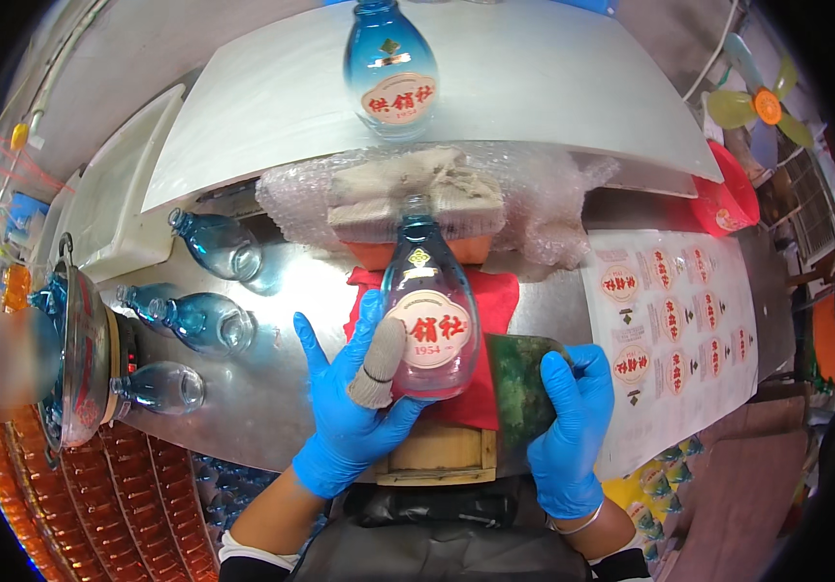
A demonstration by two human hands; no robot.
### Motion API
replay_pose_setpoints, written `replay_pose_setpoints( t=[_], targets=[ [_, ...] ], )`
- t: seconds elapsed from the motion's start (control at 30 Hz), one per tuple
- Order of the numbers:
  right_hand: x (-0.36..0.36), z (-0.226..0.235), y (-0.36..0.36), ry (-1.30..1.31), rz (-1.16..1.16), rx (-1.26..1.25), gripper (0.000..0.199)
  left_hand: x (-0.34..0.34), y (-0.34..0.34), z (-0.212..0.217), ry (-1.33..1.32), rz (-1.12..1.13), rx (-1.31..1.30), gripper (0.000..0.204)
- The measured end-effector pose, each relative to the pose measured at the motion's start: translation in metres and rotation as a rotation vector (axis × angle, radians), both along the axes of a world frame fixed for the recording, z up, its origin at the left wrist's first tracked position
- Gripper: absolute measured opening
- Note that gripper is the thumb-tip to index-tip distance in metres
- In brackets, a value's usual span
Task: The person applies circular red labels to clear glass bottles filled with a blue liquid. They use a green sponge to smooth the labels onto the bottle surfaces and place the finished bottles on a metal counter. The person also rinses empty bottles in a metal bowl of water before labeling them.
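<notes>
The left hand, in a blue glove, has its grip clamped on a clear bottle with a round label. The bottle lies on a red cloth on the metal counter, its neck pointing away. The right hand has its grip closed on a green cloth, which touches the bottle's side. A sheet of labels lies at the right, and three empty bottles lie at the left.

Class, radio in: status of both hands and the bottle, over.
Left hand gripping labelled bottle. Right hand pressing green cloth beside it. Bottle lying on red cloth. Nothing in the way.
</notes>
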State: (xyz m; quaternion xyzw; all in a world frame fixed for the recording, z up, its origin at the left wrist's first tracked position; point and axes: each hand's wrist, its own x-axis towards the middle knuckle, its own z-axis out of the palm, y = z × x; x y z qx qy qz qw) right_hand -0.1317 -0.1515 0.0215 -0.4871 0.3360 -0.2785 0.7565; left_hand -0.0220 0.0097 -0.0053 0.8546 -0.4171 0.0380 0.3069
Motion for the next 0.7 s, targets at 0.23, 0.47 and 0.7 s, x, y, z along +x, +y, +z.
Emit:
replay_pose_setpoints(
  t=[0.23, 0.47, 0.7],
  targets=[
    [0.048, 0.027, -0.018, -0.007, 0.216, -0.436, 0.016, -0.003, -0.003, 0.0, 0.137, 0.057, -0.112, 0.08],
    [0.058, 0.003, -0.042, 0.052, 0.068, -0.553, 0.015, 0.01, -0.01, 0.021, 0.171, -0.017, -0.054, 0.077],
    [0.067, 0.017, -0.054, 0.065, 0.094, -0.689, 0.017, 0.01, -0.01, 0.031, 0.065, 0.004, 0.109, 0.08]
  ],
)
